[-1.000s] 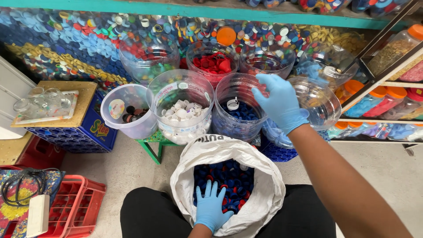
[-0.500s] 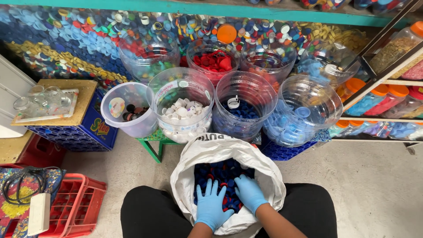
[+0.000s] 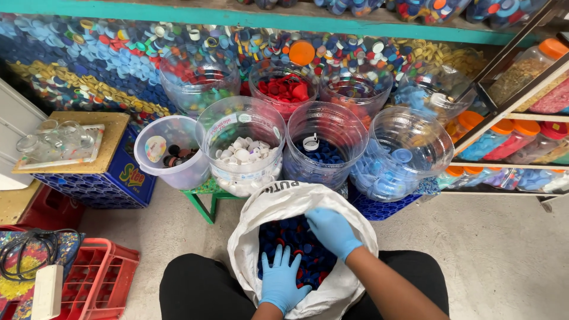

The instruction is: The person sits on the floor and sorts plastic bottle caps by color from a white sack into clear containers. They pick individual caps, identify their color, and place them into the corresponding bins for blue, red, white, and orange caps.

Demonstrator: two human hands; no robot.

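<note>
A white sack (image 3: 261,204) stands open between my knees, filled with dark blue and a few red bottle caps (image 3: 290,240). Both my hands wear blue gloves and are inside the sack. My left hand (image 3: 281,278) lies flat on the caps with its fingers spread. My right hand (image 3: 333,232) is curled down over the caps; whether it grips any is hidden. Beyond the sack stand clear tubs: one with white caps (image 3: 240,154), one with dark blue caps (image 3: 323,148), one with light blue caps (image 3: 400,160).
More clear tubs sit behind, one holding red caps (image 3: 284,89). A small white bucket (image 3: 172,151) and a blue crate (image 3: 101,178) with a wooden top are at the left. Red crates (image 3: 95,275) lie at lower left. Shelves with orange-lidded jars (image 3: 504,136) stand at the right.
My right hand came back from the light blue cap tub and went down into the sack, then shifted up over the caps. My left hand stayed in the sack.
</note>
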